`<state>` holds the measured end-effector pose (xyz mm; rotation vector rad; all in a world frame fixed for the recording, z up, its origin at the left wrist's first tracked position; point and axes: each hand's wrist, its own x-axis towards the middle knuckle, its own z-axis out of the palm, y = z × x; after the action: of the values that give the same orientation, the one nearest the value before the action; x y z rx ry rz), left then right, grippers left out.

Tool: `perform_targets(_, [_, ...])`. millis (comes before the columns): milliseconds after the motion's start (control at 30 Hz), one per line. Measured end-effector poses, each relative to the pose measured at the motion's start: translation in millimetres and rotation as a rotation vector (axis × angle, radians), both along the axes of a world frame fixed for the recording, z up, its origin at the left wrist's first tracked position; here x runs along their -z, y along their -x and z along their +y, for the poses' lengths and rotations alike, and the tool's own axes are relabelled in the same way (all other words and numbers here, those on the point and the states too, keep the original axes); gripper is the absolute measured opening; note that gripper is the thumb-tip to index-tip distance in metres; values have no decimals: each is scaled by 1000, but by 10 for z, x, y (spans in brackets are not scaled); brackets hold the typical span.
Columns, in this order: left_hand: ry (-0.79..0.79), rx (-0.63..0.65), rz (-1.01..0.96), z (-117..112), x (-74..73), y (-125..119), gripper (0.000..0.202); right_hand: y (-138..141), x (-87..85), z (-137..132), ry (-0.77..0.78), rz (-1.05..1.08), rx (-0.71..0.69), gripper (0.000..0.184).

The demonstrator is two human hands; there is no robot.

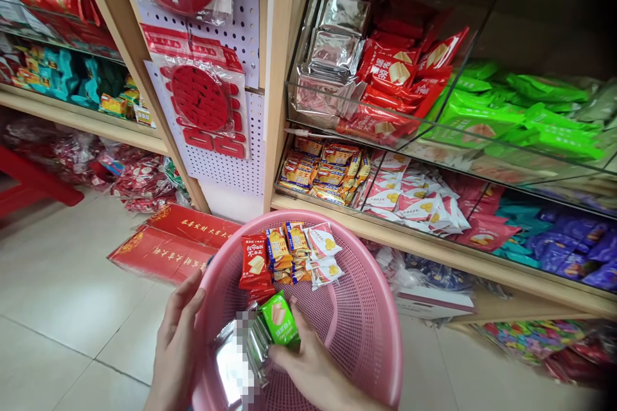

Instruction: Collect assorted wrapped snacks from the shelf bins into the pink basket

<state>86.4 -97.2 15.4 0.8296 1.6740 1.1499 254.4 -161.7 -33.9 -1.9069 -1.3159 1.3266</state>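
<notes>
Before shop shelves [434, 251], the green packet [279, 319] is inside the pink basket [393, 327], pinched by the right hand [311, 359], not yet released; the left hand's [174, 334] grip beside it, I cannot tell. Red packets [254, 260] and silver packets [226, 366] already lie there.

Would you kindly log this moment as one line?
left hand: at rim of pink basket | right hand: holding green packet in basket | also inside: silver packets, red packets, orange packets, white packets
</notes>
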Motion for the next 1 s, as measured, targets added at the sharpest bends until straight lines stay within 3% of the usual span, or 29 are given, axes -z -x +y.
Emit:
perform_targets(400, [-12, 0, -50, 11, 53, 38, 44, 38, -205, 89, 124, -2, -104, 83])
perform_targets(567, [-2, -48, -110, 17, 85, 33, 49, 80, -196, 93, 153, 30, -66, 86])
perform_targets(800, [10, -31, -52, 3, 55, 36, 44, 21, -154, 89, 156, 187, 44, 76])
perform_targets(1000, [-1, -37, -15, 13, 41, 33, 42, 56, -175, 112, 173, 241, 98, 87])
